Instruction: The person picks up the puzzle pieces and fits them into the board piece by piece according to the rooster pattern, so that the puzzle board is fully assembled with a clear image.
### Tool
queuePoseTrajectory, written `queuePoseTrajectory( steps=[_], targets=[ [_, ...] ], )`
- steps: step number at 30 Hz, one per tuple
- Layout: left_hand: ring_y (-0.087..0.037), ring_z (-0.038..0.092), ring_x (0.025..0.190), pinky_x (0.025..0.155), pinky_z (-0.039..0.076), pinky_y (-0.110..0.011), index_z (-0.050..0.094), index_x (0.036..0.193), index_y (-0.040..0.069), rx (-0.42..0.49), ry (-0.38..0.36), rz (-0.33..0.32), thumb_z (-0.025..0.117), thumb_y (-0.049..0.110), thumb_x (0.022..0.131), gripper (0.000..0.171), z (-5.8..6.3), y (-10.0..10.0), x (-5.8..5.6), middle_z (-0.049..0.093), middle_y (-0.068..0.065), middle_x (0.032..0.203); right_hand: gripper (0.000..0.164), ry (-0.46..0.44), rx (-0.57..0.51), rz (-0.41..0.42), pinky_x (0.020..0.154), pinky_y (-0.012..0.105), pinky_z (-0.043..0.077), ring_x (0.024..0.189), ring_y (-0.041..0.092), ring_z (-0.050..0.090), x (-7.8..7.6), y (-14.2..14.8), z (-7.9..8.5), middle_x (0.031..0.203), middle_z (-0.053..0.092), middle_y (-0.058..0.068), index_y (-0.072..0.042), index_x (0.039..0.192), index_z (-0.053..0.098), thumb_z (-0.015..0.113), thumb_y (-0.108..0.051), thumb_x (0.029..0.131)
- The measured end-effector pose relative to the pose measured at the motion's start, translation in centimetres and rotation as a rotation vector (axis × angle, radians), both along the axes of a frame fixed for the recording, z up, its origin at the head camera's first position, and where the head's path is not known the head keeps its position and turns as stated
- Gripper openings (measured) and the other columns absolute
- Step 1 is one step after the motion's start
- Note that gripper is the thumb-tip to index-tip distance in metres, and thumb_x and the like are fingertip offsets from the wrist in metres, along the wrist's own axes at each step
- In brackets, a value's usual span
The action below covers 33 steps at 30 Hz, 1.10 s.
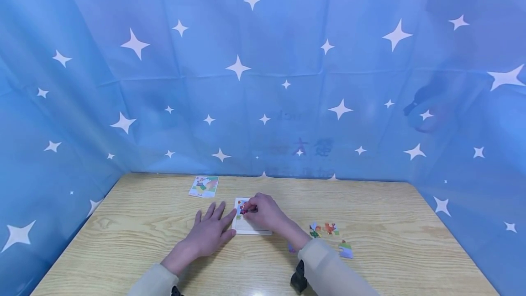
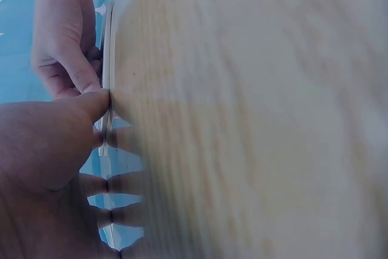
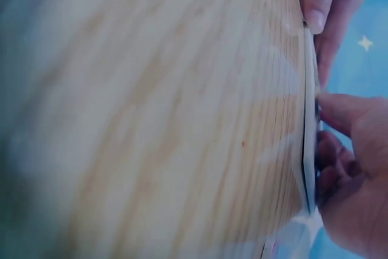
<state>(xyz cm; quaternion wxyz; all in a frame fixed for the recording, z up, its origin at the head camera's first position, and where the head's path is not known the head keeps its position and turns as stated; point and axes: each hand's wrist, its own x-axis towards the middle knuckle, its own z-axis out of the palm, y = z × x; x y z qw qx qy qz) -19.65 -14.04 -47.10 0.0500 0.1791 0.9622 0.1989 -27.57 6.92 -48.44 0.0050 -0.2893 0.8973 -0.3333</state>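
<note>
A white puzzle tray lies on the wooden table, with a few colourful pieces fitted in its upper left part. My right hand reaches over it, thumb and fingertips pinching a small reddish puzzle piece at the tray's left side. Fingers mostly hide that piece. Flat on the table, my left hand spreads its fingers, with thumb and index tip at the tray's left edge. In the right wrist view the tray shows edge-on, the left thumb at its near end.
Several loose puzzle pieces lie right of the tray, among them an orange one and a green and lilac one; the right forearm partly covers another. A picture card lies at the back left. A blue starred curtain borders the table.
</note>
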Motion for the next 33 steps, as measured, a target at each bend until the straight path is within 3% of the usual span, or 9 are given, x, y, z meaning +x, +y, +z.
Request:
queuePoseTrajectory(
  steps=[9, 27, 33],
  targets=[
    [-0.053, 0.020, 0.149, 0.109, 0.016, -0.079, 0.045, 0.157, 0.013, -0.008, -0.010, 0.001, 0.054, 0.040, 0.107, 0.057, 0.1, -0.1, 0.0, 0.028, -0.027, 0.163, 0.021, -0.049, -0.080, 0.085, 0.071, 0.026, 0.047, 0.076, 0.006, 0.052, -0.1, 1.1, -0.1, 0.088, 0.062, -0.001, -0.005, 0.111, 0.080, 0.078, -0.005, 0.089],
    [-0.052, 0.019, 0.149, 0.110, 0.014, -0.079, 0.045, 0.157, 0.014, -0.003, -0.016, 0.005, 0.055, 0.040, 0.107, 0.058, 0.1, 0.0, 0.0, 0.027, -0.027, 0.163, 0.015, -0.050, -0.035, 0.112, 0.070, 0.026, 0.046, 0.079, 0.009, 0.054, -0.2, 1.2, 0.1, 0.093, 0.061, -0.002, -0.006, 0.105, 0.082, 0.074, -0.003, 0.093],
    [-0.054, 0.018, 0.149, 0.109, 0.013, -0.080, 0.045, 0.157, 0.013, 0.008, -0.007, -0.012, 0.055, 0.038, 0.107, 0.057, 0.0, 0.0, -0.1, 0.027, -0.028, 0.162, 0.016, -0.110, -0.058, 0.121, 0.073, 0.028, 0.047, 0.082, 0.010, 0.055, -0.2, 1.6, 0.5, 0.095, 0.062, -0.002, -0.006, 0.108, 0.081, 0.069, -0.007, 0.097]
  ],
)
